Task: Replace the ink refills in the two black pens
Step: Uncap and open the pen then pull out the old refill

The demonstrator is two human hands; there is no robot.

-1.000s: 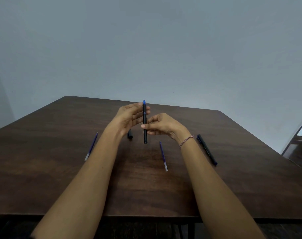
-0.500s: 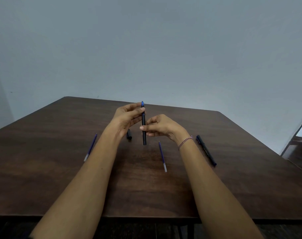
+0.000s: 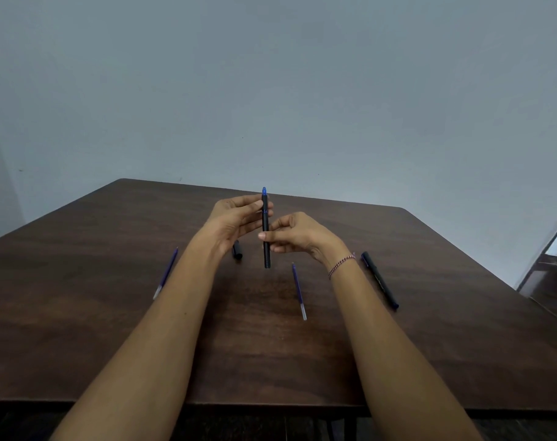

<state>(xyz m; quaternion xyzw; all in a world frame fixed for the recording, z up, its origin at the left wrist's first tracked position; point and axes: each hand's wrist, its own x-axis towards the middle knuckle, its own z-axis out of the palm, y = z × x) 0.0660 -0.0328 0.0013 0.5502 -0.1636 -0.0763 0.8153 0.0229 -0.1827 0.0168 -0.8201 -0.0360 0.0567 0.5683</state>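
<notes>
I hold a black pen [image 3: 265,249] with a blue top upright above the middle of the dark wooden table [image 3: 430,338]. My left hand [image 3: 236,222] grips its upper part near the blue end. My right hand [image 3: 294,233] pinches the barrel lower down. A small black pen part [image 3: 237,251] lies on the table, partly hidden behind my left wrist. A second black pen [image 3: 380,280] lies to the right of my right wrist. One blue refill [image 3: 299,291] lies between my forearms, and another blue refill [image 3: 166,273] lies left of my left arm.
A plain pale wall [image 3: 271,90] rises behind the table's far edge. At the far right a lighter frame or doorway edge [image 3: 554,246] shows beyond the table corner. The table's near edge runs under my forearms.
The upright pen and both hands dipped slightly half a second ago and have come back up a little. The items on the table have not moved.
</notes>
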